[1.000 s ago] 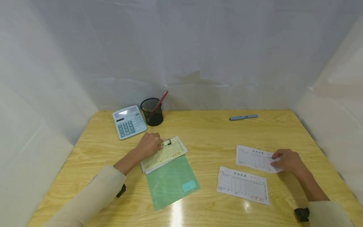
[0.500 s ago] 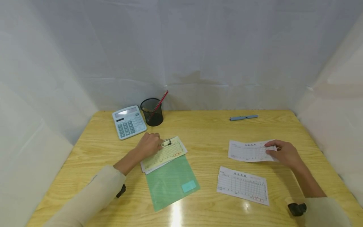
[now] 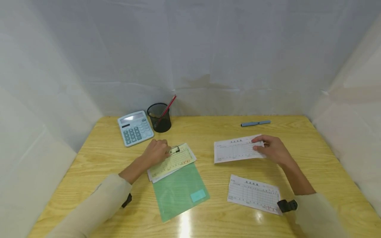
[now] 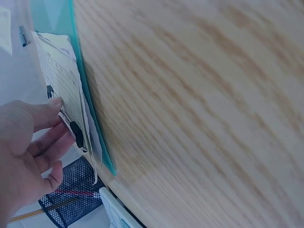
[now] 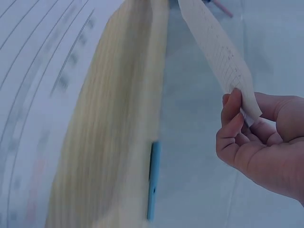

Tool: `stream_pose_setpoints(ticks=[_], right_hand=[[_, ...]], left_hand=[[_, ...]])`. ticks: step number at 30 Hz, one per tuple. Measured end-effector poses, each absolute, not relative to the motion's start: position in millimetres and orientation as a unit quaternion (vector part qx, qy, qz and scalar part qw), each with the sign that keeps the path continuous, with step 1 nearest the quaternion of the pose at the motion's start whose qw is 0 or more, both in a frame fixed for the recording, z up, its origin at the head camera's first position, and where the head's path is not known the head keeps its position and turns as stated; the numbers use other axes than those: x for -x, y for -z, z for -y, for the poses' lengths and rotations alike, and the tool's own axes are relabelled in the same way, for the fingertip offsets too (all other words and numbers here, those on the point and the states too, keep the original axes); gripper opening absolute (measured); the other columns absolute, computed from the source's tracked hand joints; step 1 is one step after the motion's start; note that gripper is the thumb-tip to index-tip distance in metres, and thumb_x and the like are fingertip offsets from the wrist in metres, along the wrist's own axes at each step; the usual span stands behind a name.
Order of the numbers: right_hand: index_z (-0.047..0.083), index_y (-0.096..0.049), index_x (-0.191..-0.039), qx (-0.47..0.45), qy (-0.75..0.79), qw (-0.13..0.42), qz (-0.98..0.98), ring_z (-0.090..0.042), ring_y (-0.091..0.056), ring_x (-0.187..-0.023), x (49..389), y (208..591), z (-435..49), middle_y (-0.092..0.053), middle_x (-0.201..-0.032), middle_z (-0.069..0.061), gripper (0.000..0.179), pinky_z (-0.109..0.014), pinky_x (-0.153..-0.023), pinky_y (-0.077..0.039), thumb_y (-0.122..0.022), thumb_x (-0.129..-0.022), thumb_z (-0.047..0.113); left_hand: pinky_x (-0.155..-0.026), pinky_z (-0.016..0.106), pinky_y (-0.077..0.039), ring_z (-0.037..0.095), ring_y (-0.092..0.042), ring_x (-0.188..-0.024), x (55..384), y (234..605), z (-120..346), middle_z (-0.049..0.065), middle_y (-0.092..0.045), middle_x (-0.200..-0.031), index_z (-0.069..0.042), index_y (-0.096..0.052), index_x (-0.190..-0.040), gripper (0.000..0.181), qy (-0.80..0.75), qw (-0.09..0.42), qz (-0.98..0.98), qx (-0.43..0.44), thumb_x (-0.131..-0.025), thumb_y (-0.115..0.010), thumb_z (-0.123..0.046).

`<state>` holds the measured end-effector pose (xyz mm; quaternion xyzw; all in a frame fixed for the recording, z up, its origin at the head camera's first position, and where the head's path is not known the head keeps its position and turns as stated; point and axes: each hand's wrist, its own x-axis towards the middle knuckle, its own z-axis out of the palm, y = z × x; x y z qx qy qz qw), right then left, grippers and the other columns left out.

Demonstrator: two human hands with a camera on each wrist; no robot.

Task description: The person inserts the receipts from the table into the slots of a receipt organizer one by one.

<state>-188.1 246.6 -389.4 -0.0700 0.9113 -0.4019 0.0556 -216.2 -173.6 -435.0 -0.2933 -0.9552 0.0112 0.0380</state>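
Note:
My left hand (image 3: 156, 152) pinches the wire-and-black clip (image 3: 177, 150) at the top of a green clipboard (image 3: 178, 195). Under it lie a yellowish printed form (image 3: 181, 159) and white sheets, which fan out a little. In the left wrist view the thumb sits on one side of the clip (image 4: 77, 134), with fingers on the other. My right hand (image 3: 274, 150) grips the right end of a white printed form (image 3: 233, 150), raised and tilted above the table. Closer to me, a second white form (image 3: 253, 193) lies flat, partly covered by the right wrist's camera.
A light-blue calculator (image 3: 135, 128) and a black mesh pen holder (image 3: 160, 119) with a red pencil (image 3: 168, 108) stand at the back left. Toward the back right lies a blue-grey pen (image 3: 256, 123). White sheeting (image 3: 190, 59) encloses the wooden table (image 3: 217, 221).
My right hand has lifted the upper white form and carried it left toward the clipboard. The left hand, the clipboard and the lower form have stayed put.

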Motion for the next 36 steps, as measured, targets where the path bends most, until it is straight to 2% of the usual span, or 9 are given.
stream_pose_setpoints(ticks=[5,9,12,14,18,28,36], right_hand=[[0.003,-0.064,-0.112,0.120,0.421,0.061,-0.897,-0.008,-0.030,-0.050,198.5,388.2,-206.3,-0.050,-0.072,-0.007,0.024,-0.025,-0.049,-0.035,-0.063,-0.091,0.014],[0.004,-0.066,-0.109,0.146,0.429,0.074,-0.889,-0.010,-0.035,-0.056,202.9,390.9,-172.2,-0.062,-0.092,-0.012,0.021,-0.023,-0.051,-0.036,-0.064,-0.089,0.010],[0.006,-0.066,-0.107,0.148,0.432,0.095,-0.884,-0.014,-0.044,-0.066,203.6,395.2,-148.1,-0.063,-0.108,-0.014,0.019,-0.022,-0.056,-0.038,-0.065,-0.088,0.009],[0.006,-0.067,-0.105,0.147,0.436,0.111,-0.881,-0.015,-0.047,-0.071,203.7,398.5,-133.6,-0.062,-0.112,-0.014,0.018,-0.022,-0.059,-0.040,-0.066,-0.087,0.008],[0.007,-0.067,-0.102,0.145,0.434,0.133,-0.879,-0.015,-0.048,-0.071,204.5,405.0,-108.8,-0.063,-0.111,-0.012,0.017,-0.022,-0.059,-0.040,-0.068,-0.085,0.006],[0.009,-0.069,-0.092,0.150,0.394,0.147,-0.895,-0.016,-0.049,-0.075,211.4,420.3,-60.2,-0.066,-0.098,-0.006,0.013,-0.024,-0.063,-0.039,-0.071,-0.081,0.004],[0.008,-0.067,-0.092,0.177,0.350,0.154,-0.907,-0.019,-0.057,-0.093,212.2,427.3,-36.3,-0.067,-0.103,-0.008,0.013,-0.033,-0.084,-0.047,-0.070,-0.081,0.004]], left_hand=[[-0.058,0.031,-0.036,0.018,-0.057,-0.067,216.3,435.2,173.8,0.006,-0.064,-0.082,-0.012,-0.072,-0.083,0.010,-0.004,0.045,0.954,0.297,-0.082,-0.072,-0.022],[-0.057,0.032,-0.036,0.019,-0.057,-0.065,216.4,435.8,173.9,0.006,-0.064,-0.080,-0.011,-0.071,-0.081,0.009,-0.002,0.060,0.951,0.302,-0.081,-0.073,-0.020],[-0.056,0.031,-0.036,0.019,-0.057,-0.064,216.8,436.0,173.8,0.007,-0.065,-0.079,-0.012,-0.071,-0.079,0.009,-0.003,0.062,0.951,0.304,-0.081,-0.073,-0.020],[-0.056,0.031,-0.036,0.019,-0.057,-0.065,217.0,435.7,173.5,0.006,-0.065,-0.080,-0.012,-0.071,-0.079,0.009,-0.005,0.060,0.951,0.305,-0.081,-0.073,-0.021],[-0.057,0.031,-0.036,0.019,-0.057,-0.066,217.1,434.9,173.3,0.006,-0.064,-0.080,-0.012,-0.070,-0.079,0.010,-0.008,0.054,0.951,0.305,-0.081,-0.073,-0.021],[-0.059,0.031,-0.036,0.019,-0.056,-0.066,216.8,432.8,171.4,0.007,-0.065,-0.080,-0.011,-0.071,-0.080,0.008,0.008,0.045,0.954,0.296,-0.081,-0.072,-0.019],[-0.059,0.030,-0.037,0.018,-0.056,-0.065,218.0,433.9,171.8,0.007,-0.065,-0.080,-0.011,-0.071,-0.079,0.008,0.003,0.040,0.953,0.299,-0.081,-0.072,-0.019]])
